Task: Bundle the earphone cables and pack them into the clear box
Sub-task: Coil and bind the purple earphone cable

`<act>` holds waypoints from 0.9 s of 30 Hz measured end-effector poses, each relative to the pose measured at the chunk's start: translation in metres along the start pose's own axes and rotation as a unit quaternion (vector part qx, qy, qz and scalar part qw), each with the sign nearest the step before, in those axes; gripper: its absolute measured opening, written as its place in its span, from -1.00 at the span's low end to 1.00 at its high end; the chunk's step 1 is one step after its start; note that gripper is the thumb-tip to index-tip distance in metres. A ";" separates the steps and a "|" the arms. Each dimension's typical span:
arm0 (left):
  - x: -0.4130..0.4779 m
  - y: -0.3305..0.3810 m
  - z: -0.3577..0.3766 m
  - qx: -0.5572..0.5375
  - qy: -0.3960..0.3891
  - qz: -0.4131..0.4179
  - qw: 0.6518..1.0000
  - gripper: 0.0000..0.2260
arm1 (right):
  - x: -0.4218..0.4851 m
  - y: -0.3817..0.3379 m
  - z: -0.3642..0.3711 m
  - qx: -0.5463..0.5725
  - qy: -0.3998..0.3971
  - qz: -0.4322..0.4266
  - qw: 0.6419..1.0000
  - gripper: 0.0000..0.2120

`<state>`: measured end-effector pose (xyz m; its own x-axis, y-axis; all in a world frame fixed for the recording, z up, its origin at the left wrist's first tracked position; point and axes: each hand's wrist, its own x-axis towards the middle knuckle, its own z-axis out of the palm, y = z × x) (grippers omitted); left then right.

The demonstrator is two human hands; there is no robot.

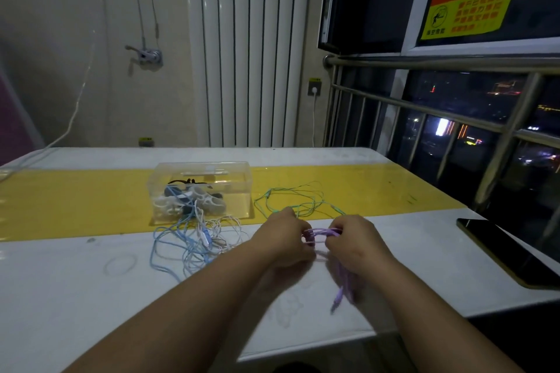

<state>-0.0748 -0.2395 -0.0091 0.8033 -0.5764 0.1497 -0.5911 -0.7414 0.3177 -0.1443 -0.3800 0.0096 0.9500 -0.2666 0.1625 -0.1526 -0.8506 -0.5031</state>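
A purple earphone cable (321, 233) is stretched in folded strands between my left hand (283, 239) and my right hand (354, 244), both closed on it. Its loose end with the plug (338, 300) hangs blurred below my right hand. The clear box (242, 174) stands on the yellow strip behind, holding several bundled items. A tangle of blue and white cables (194, 239) lies in front of the box. A green cable (291, 200) sprawls loose just beyond my hands.
A clear rubber band (120, 263) lies on the white table (75, 297) at the left. A dark phone (509, 251) rests near the right edge. A metal railing and window stand at the right; a radiator stands behind the table.
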 end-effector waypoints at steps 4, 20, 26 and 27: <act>-0.001 -0.004 0.002 -0.020 0.029 0.015 0.999 -0.88 | 0.008 -0.003 0.001 0.013 -0.003 0.003 1.000 -0.85; -0.032 -0.052 -0.084 -0.226 0.245 -0.043 0.942 -0.79 | 0.012 -0.111 -0.002 0.200 0.008 -0.064 0.978 -0.76; -0.070 -0.100 -0.113 -0.243 0.312 -0.060 0.917 -0.84 | 0.013 -0.174 0.024 0.236 -0.011 -0.130 0.963 -0.78; -0.079 -0.110 -0.117 -0.243 0.327 -0.062 0.911 -0.87 | 0.013 -0.186 0.032 0.251 -0.018 -0.137 0.958 -0.78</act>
<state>-0.0646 -0.0726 0.0542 0.8267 -0.0521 0.5602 -0.5190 -0.4550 0.7236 -0.0947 -0.2109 0.0782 0.9459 -0.0416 0.3217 0.2448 -0.5591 -0.7921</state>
